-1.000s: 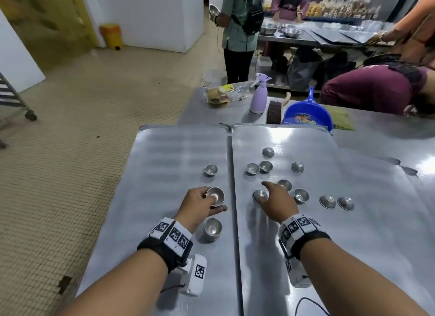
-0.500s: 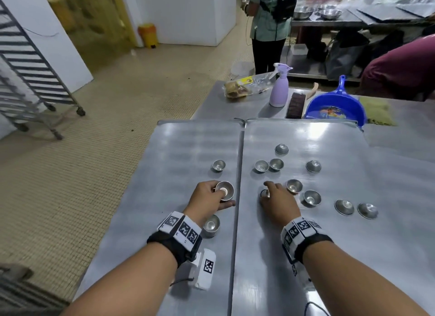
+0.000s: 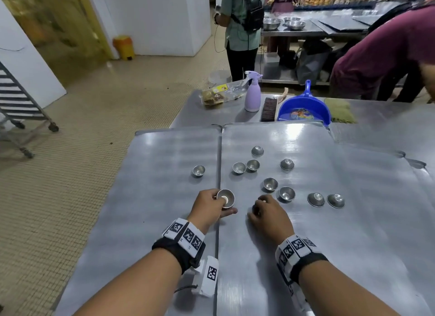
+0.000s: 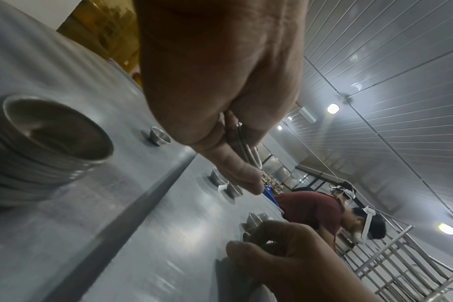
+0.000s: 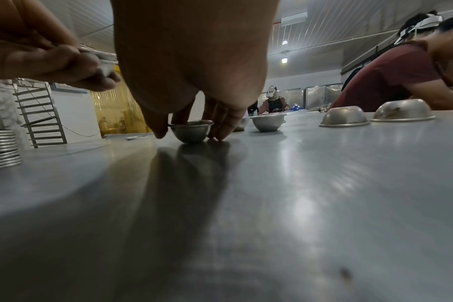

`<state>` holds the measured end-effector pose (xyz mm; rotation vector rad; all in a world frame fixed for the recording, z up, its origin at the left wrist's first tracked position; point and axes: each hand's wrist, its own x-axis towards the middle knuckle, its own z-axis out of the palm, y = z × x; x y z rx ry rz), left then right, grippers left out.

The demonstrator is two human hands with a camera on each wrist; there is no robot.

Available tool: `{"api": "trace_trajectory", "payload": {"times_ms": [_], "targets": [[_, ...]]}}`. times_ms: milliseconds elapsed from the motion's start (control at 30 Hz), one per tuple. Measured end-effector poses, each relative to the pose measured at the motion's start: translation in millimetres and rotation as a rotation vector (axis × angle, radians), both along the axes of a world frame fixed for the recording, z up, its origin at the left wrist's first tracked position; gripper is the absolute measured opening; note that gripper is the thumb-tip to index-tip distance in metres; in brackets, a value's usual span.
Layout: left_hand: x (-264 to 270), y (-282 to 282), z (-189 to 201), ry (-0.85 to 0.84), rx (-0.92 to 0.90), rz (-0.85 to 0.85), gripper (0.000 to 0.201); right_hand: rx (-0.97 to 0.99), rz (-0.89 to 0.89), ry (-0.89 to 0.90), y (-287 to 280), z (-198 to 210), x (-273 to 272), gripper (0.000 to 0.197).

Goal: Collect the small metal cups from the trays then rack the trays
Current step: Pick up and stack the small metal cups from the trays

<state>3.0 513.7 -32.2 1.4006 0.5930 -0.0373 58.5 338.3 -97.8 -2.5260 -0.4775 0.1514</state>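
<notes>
Two hands work beside the tray seam (image 3: 219,174): left hand (image 3: 207,206) pinches nested cups (image 3: 225,198); right hand (image 3: 268,215) curls round an upright cup (image 5: 192,130). Lift straight, then nest it squarely.

Loose cups (image 3: 270,183) mostly on right tray (image 3: 353,221); one, apparently, on left tray (image 3: 141,198).

Nested metal cups (image 3: 225,198) pinched in my left hand (image 3: 207,206), one upright cup (image 5: 192,131) between my right fingertips (image 5: 219,130), two upturned cups (image 3: 326,200) right, on two trays (image 3: 150,198)
</notes>
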Motion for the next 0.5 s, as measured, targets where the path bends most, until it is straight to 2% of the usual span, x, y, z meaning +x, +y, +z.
{"api": "trace_trajectory", "payload": {"times_ms": [100, 167, 267, 400, 500], "targets": [[1.2, -7.9, -2.6, 0.009, -0.009, -0.018, 0.022, -0.062, 0.009, 0.035, -8.6, 1.5, -3.5, 0.015], [1.4, -12.6, -4.1, 0.02, -0.011, -0.026, 0.023, -0.097, -0.004, 0.059, -14.5, 3.6, -6.6, 0.021], [1.0, -18.2, -5.2, 0.035, -0.014, -0.045, 0.022, -0.05, -0.042, 0.065, -21.0, 6.4, -11.5, 0.027], [0.2, -26.0, -7.8, 0.049, -0.027, -0.044, 0.022, -0.052, -0.069, 0.097, -29.7, 11.1, -18.5, 0.051], [-0.6, -31.8, -11.0, 0.058, -0.029, -0.052, 0.023, -0.067, -0.054, 0.092, -35.2, 9.8, -22.7, 0.027]]}}
